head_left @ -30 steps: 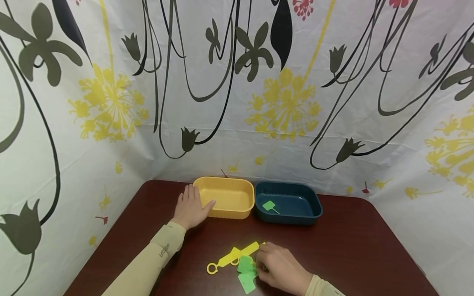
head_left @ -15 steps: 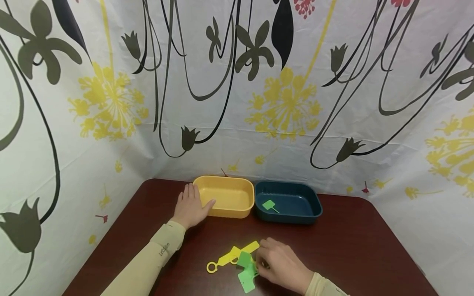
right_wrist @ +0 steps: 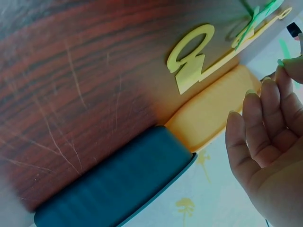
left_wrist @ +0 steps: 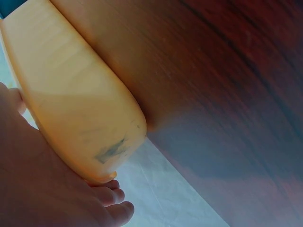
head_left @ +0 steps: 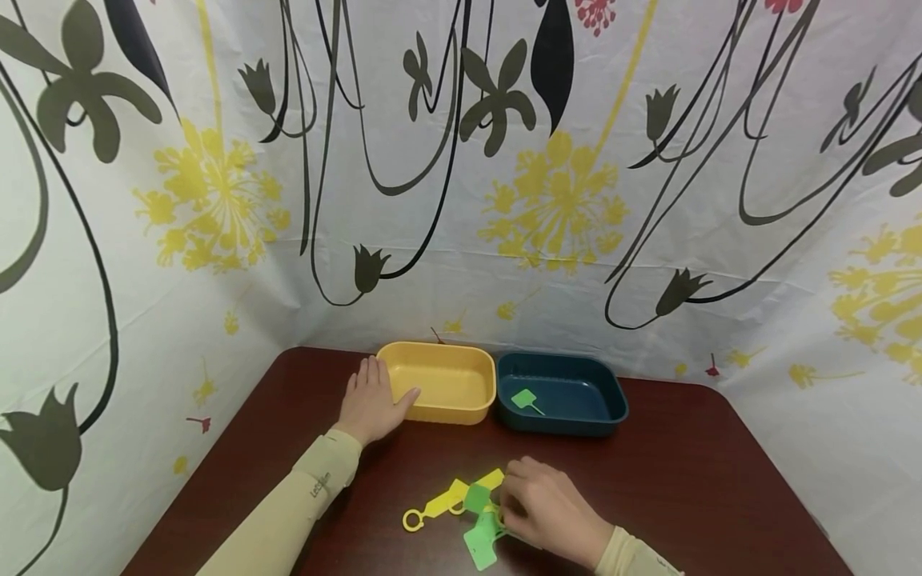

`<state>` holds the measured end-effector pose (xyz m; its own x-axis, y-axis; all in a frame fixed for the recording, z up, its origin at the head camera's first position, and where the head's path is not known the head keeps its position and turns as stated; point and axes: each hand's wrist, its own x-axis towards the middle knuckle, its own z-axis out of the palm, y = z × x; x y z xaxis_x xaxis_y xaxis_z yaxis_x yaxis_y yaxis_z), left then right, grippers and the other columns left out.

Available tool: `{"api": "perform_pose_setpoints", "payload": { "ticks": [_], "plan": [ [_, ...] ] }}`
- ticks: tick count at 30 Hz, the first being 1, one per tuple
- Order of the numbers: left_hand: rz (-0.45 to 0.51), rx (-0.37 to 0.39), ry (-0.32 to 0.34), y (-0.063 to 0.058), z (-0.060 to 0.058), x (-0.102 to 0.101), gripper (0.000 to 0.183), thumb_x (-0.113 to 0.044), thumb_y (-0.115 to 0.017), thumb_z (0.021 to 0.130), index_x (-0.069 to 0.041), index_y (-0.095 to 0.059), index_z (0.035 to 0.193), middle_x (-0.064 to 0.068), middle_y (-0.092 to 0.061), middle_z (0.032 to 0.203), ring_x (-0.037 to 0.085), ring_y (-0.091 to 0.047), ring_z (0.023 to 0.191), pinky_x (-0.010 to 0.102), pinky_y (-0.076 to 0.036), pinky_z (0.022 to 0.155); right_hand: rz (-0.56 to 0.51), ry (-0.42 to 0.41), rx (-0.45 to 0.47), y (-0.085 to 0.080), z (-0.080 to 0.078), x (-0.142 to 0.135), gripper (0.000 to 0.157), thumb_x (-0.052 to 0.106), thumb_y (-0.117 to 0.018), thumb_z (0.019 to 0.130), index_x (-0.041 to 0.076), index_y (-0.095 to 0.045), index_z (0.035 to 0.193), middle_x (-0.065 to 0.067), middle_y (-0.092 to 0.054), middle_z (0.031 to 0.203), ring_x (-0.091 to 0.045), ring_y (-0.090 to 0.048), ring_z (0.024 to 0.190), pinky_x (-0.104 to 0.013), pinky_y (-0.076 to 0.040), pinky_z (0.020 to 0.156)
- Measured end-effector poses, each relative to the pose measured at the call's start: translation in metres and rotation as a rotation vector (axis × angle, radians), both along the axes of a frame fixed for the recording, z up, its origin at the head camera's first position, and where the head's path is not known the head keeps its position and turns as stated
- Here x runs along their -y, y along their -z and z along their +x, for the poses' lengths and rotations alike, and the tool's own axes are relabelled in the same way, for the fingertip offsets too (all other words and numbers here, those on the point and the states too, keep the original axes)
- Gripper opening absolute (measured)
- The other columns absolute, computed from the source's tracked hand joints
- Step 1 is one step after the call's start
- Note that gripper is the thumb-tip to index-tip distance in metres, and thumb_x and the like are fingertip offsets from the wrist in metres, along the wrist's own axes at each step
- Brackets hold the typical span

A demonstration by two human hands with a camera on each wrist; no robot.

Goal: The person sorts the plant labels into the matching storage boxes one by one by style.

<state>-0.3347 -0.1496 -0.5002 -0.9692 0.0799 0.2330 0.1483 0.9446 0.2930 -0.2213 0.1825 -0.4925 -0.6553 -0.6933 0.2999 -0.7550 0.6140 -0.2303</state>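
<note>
Green tag [right_wrist: 280,62], and we're pinching it in our right hand [head_left: 551,512], thumb to fingertip, just right of the yellow loop tags [head_left: 438,505]; our left hand [head_left: 372,406], fingers straight on the yellow tray [head_left: 450,416], sits farther off.

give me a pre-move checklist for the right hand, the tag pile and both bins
1. Right hand pinching the thin green plastic piece: ok.
2. Piece free of the flat green plastic tags: cannot tell.
3. Those tags clear of the yellow ring-ended plastic strips: not ok, they overlap in the head view.
4. Left hand resting on the yellow rectangular plastic bin: ok.
5. Dark blue rectangular plastic bin has space: ok, one green tag visible inside.
</note>
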Motion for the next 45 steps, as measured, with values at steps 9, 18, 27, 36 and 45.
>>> {"api": "perform_pose_setpoints", "payload": {
  "ticks": [9, 18, 27, 36, 45],
  "plan": [
    [0.004, 0.005, -0.002, -0.001, 0.000, 0.000, 0.105, -0.071, -0.043, 0.095, 0.013, -0.018, 0.155, 0.032, -0.017, 0.161, 0.045, -0.016, 0.149, 0.059, -0.017, 0.117, -0.001, 0.031, -0.059, -0.008, -0.001, -0.001, 0.020, 0.021, -0.077, 0.080, 0.033, -0.062, 0.077, 0.022, -0.046, 0.078, 0.001, -0.041, 0.072, -0.017, -0.042, 0.060],
    [-0.006, 0.000, -0.005, -0.001, -0.001, 0.000, 0.105, -0.071, -0.044, 0.095, 0.012, -0.019, 0.155, 0.032, -0.019, 0.160, 0.045, -0.016, 0.149, 0.059, -0.017, 0.117, -0.038, 0.023, -0.099, -0.014, -0.006, -0.005, 0.019, 0.021, -0.079, 0.081, 0.032, -0.064, 0.079, 0.019, -0.049, 0.079, 0.000, -0.041, 0.072, -0.016, -0.041, 0.057],
    [-0.002, 0.008, -0.008, -0.002, 0.000, -0.001, 0.104, -0.070, -0.043, 0.096, 0.012, -0.019, 0.155, 0.031, -0.020, 0.160, 0.045, -0.017, 0.149, 0.059, -0.018, 0.117, -0.040, 0.046, -0.142, -0.021, -0.009, -0.008, 0.018, 0.021, -0.077, 0.081, 0.032, -0.064, 0.080, 0.018, -0.051, 0.079, 0.001, -0.041, 0.073, -0.017, -0.042, 0.059],
    [-0.003, 0.032, -0.004, 0.000, -0.001, 0.001, 0.105, -0.072, -0.039, 0.096, 0.011, -0.016, 0.156, 0.031, -0.016, 0.161, 0.044, -0.012, 0.150, 0.058, -0.015, 0.118, -0.063, 0.040, -0.194, -0.025, -0.013, -0.009, 0.022, 0.018, -0.078, 0.078, 0.034, -0.062, 0.079, 0.020, -0.049, 0.080, 0.001, -0.041, 0.073, -0.016, -0.041, 0.057],
    [-0.005, 0.035, -0.001, 0.000, -0.002, 0.001, 0.106, -0.074, -0.037, 0.095, 0.011, -0.016, 0.156, 0.031, -0.015, 0.161, 0.044, -0.012, 0.150, 0.058, -0.016, 0.118, -0.080, 0.041, -0.234, -0.032, -0.017, -0.011, 0.022, 0.017, -0.077, 0.078, 0.034, -0.063, 0.079, 0.022, -0.046, 0.081, 0.000, -0.040, 0.073, -0.017, -0.041, 0.058]
  ]
}}
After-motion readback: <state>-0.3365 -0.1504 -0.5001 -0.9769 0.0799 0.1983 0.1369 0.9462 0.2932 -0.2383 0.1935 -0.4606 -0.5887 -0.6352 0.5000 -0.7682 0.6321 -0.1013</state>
